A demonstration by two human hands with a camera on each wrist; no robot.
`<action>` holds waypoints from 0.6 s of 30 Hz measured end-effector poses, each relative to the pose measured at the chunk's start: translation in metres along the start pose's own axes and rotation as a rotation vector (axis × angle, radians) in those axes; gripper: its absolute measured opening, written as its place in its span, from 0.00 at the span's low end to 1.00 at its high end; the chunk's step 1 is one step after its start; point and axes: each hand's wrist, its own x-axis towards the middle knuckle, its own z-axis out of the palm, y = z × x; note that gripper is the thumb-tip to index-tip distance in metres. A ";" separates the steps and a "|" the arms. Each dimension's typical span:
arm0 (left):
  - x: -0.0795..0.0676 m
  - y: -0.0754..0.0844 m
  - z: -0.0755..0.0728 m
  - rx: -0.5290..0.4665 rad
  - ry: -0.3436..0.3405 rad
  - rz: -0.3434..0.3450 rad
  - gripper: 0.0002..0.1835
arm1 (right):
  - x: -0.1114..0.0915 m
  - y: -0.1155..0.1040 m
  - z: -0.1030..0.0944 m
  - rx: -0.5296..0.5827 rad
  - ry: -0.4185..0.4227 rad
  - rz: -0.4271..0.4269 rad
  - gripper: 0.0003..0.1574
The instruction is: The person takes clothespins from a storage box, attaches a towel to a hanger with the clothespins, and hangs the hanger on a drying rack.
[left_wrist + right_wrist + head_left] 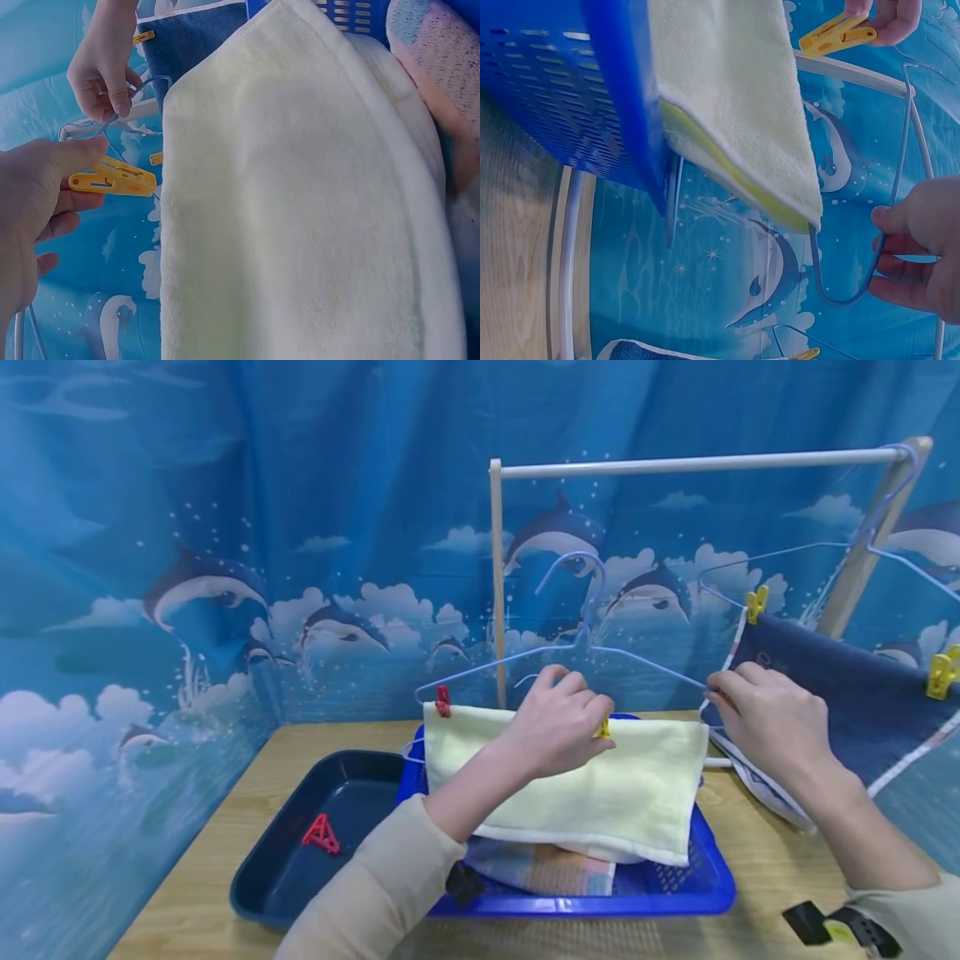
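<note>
Before a blue dolphin-print curtain (360, 443), a wooden table (195, 860) shows its left edge beside a dark tray (367, 797) with a red clip (321, 835), the tray's right side close against a blue basket (585, 906). Above the basket a pale yellow towel (592, 802) hangs on a blue hanger (510, 657), and the left hand (558, 722), reaching in from below, pinches a yellow clip (112, 180) at its top edge. Rightward, the right hand (780, 722), fingers curled, grips the hanger's right end, near a navy cloth (832, 685) hanging at the rack (675, 465).

head: bright, even light | wrists: dimmer, greyer (slightly hazy) | soft shading across pale yellow towel (300, 217)
</note>
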 end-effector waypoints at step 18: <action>0.019 0.000 0.002 -0.098 -0.123 -0.129 0.18 | 0.005 -0.001 -0.001 -0.005 0.016 0.022 0.10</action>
